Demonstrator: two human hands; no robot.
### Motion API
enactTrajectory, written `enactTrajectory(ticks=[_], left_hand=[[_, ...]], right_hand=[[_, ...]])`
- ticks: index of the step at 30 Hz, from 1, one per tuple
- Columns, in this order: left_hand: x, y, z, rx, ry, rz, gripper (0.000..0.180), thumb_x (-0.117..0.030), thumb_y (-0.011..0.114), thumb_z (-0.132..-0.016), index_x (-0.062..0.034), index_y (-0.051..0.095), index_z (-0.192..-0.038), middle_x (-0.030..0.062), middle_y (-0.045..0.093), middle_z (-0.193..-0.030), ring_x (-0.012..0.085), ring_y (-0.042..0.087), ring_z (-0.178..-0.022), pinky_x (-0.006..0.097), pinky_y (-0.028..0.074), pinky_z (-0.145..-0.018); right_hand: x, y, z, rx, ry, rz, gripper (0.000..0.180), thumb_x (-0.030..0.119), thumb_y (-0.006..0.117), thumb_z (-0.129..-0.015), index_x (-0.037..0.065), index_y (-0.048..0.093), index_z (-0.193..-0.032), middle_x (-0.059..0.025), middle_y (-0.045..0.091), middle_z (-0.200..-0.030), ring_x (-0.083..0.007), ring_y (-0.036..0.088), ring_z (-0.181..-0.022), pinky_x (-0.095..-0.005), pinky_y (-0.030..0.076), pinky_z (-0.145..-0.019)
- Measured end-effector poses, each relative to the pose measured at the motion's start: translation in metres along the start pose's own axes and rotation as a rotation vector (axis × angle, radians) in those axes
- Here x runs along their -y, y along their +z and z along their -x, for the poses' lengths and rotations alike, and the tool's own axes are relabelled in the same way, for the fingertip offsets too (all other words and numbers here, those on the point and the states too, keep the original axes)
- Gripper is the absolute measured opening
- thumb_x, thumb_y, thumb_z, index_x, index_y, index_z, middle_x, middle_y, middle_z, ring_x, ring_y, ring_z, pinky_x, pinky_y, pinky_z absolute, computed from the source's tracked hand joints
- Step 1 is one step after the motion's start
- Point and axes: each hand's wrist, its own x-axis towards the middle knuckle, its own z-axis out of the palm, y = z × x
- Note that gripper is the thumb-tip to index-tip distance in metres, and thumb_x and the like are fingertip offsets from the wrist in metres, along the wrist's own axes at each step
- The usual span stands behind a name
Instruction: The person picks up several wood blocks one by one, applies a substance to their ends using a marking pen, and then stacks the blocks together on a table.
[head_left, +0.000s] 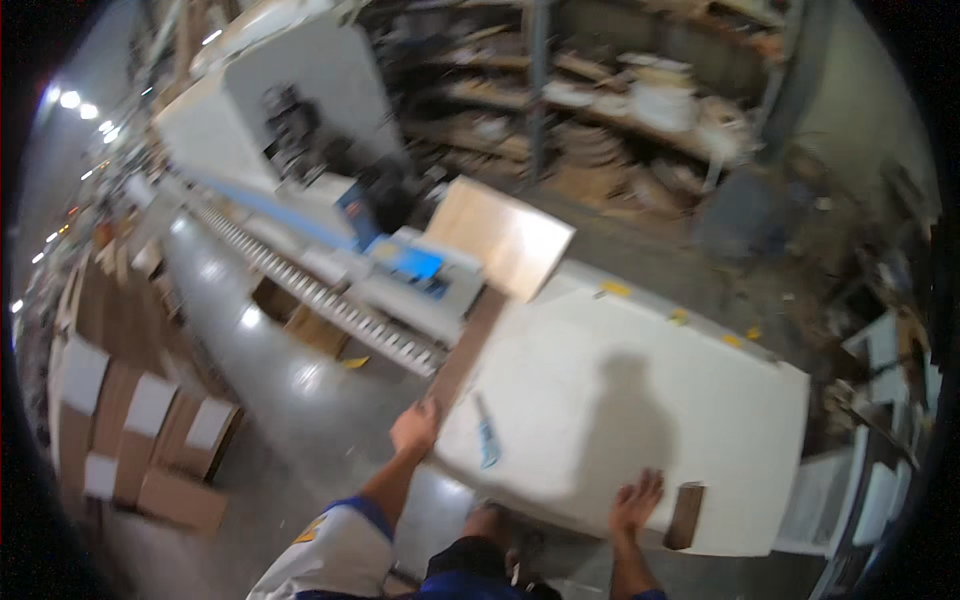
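My left hand (415,428) is closed round the near end of a long brown strip (472,342), which lies along the left end of a white-topped table (560,400). My right hand (637,502) rests at the table's near edge with its fingers stretched out, holding nothing. Just to its right lies a small dark brown wood piece (685,515). A tool with a light blue handle (487,440) and a thin dark shaft sits on the tabletop, right of my left hand; its exact kind is blurred. A pale wooden panel (500,240) stands at the strip's far end.
A long machine with a toothed conveyor (310,285) and a blue part (410,262) runs off to the far left. Stacked cardboard boxes (140,430) stand on the left floor. Cluttered shelves (600,100) fill the back. Yellow pieces (615,289) mark the table's far edge.
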Motion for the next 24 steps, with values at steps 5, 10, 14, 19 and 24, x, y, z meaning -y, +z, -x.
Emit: enactTrajectory(ticks=[5, 10, 14, 19, 24], left_hand=[[0.006, 0.002, -0.007, -0.070, 0.024, 0.004, 0.074, -0.066, 0.039, -0.102, -0.0025, 0.074, -0.115, 0.0274, 0.075, -0.111, 0.0454, 0.070, -0.110, 0.054, 0.053, -0.096], [0.003, 0.007, -0.010, -0.024, 0.008, -0.010, 0.078, -0.073, 0.042, -0.100, -0.0042, 0.073, -0.123, 0.0254, 0.076, -0.114, 0.0434, 0.070, -0.112, 0.052, 0.054, -0.097], [0.010, 0.006, -0.006, -0.058, -0.006, -0.012, 0.079, -0.073, 0.041, -0.100, -0.0045, 0.074, -0.121, 0.0260, 0.076, -0.111, 0.0440, 0.071, -0.109, 0.053, 0.055, -0.095], [0.011, 0.009, -0.006, -0.078, 0.001, -0.047, 0.077, -0.073, 0.040, -0.100, -0.0071, 0.076, -0.114, 0.0267, 0.076, -0.107, 0.0442, 0.073, -0.104, 0.054, 0.058, -0.091], [0.007, 0.012, -0.006, -0.107, 0.024, -0.064, 0.078, -0.074, 0.039, -0.100, -0.0072, 0.076, -0.115, 0.0262, 0.076, -0.108, 0.0440, 0.073, -0.104, 0.053, 0.058, -0.091]], right_hand=[[0.018, -0.004, -0.006, 0.173, 0.151, 0.134, 0.065, 0.038, 0.048, -0.110, 0.014, 0.032, -0.168, -0.0147, 0.027, -0.175, -0.0361, 0.029, -0.158, -0.0553, 0.022, -0.128], [-0.007, 0.019, 0.000, -0.012, 0.022, 0.151, 0.060, 0.039, 0.047, -0.111, 0.018, 0.037, -0.167, -0.0103, 0.029, -0.175, -0.0343, 0.032, -0.157, -0.0527, 0.028, -0.125], [-0.019, 0.036, 0.005, -0.041, 0.029, 0.176, 0.061, 0.041, 0.049, -0.111, 0.023, 0.037, -0.167, -0.0075, 0.030, -0.175, -0.0319, 0.033, -0.158, -0.0511, 0.028, -0.125], [-0.018, 0.028, 0.009, -0.003, 0.016, 0.177, 0.061, 0.042, 0.048, -0.110, 0.022, 0.036, -0.168, -0.0079, 0.031, -0.175, -0.0320, 0.033, -0.158, -0.0514, 0.030, -0.125], [-0.006, 0.020, 0.003, -0.079, -0.012, 0.128, 0.062, 0.043, 0.047, -0.111, 0.020, 0.036, -0.168, -0.0089, 0.034, -0.173, -0.0323, 0.034, -0.157, -0.0523, 0.031, -0.124]])
